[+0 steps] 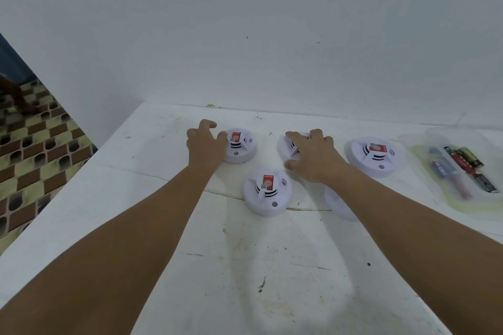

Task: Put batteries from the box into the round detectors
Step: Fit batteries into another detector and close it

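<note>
Five white round detectors lie on a scuffed white table (245, 266): far-left detector (241, 145) at 11 o'clock, middle detector (268, 192) at centre, far-middle detector (290, 145) at 12 o'clock, right detector (377, 155) at 2 o'clock, and a near detector (337, 205) mostly hidden under the right forearm. Left hand (206, 144) spread loosely, fingertips touching the far-left detector's edge, gripping nothing; right hand (313, 156) splayed over the far-middle detector, fingers resting on it, grasp uncertain. Clear plastic box (446, 198) at 3 o'clock holds several batteries (462, 166).
</note>
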The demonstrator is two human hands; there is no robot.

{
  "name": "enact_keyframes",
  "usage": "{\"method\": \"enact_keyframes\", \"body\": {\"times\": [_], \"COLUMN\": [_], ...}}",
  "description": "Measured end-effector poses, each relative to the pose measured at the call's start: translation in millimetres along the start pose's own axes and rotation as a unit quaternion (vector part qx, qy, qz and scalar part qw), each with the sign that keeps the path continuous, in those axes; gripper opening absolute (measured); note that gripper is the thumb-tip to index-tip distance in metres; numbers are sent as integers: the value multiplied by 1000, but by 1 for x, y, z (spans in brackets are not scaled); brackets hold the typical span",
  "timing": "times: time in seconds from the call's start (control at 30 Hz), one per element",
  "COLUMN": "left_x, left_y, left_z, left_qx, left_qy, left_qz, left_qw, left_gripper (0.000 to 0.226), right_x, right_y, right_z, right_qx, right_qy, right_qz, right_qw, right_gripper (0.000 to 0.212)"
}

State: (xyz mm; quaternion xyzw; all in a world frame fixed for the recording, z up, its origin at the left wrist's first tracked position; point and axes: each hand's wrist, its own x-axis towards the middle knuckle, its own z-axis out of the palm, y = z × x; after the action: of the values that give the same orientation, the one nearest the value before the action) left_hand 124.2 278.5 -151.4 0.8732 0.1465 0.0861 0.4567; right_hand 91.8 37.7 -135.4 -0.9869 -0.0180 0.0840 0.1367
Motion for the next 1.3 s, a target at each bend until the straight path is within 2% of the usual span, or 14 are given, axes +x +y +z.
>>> {"method": "enact_keyframes", "body": {"times": [0.17,0.27,0.37,0.5,0.63,0.77,0.8,0.87,0.93,1.0,1.07,1.13,1.3], "left_x": [-33,-51,-66,-89,-115,-142,-148,-161,-173,-188,-202,-217,-243], "left_y": [29,47,63,88,103,96,91,82,73,68,66,65,73], "left_z": [-1,-1,-1,-4,-4,8,11,17,21,24,27,30,36], "left_qx": [-51,-71,-92,-161,-205,-223,-225,-232,-268,-304,-334,-358,-459], "left_qy": [41,12,-41,-85,-153,-222,-223,-231,-257,-265,-250,-269,-402], "left_qz": [104,152,160,138,92,23,7,-13,-13,-10,-26,-59,-182], "left_qw": [992,986,982,974,962,949,948,945,928,915,908,892,771], "left_gripper": [25,18,19,26,37,48,49,52,61,66,53,46,54], "right_x": [-6,-14,-30,-71,-107,-130,-135,-147,-158,-163,-170,-173,-187], "right_y": [-1,-6,-15,-18,-7,5,7,13,21,31,37,46,60], "right_z": [-1,-9,-28,-53,-56,-43,-40,-35,-28,-18,-9,0,13], "right_qx": [50,116,229,340,478,571,586,610,630,631,626,629,672], "right_qy": [45,95,137,184,122,36,28,24,3,-8,0,2,-9], "right_qz": [-2,1,0,-50,-59,-16,-11,-2,-6,-2,6,6,17], "right_qw": [998,989,964,921,868,820,810,792,777,776,780,777,741], "right_gripper": [62,63,62,54,35,66,65,48,55,56,54,55,53]}}
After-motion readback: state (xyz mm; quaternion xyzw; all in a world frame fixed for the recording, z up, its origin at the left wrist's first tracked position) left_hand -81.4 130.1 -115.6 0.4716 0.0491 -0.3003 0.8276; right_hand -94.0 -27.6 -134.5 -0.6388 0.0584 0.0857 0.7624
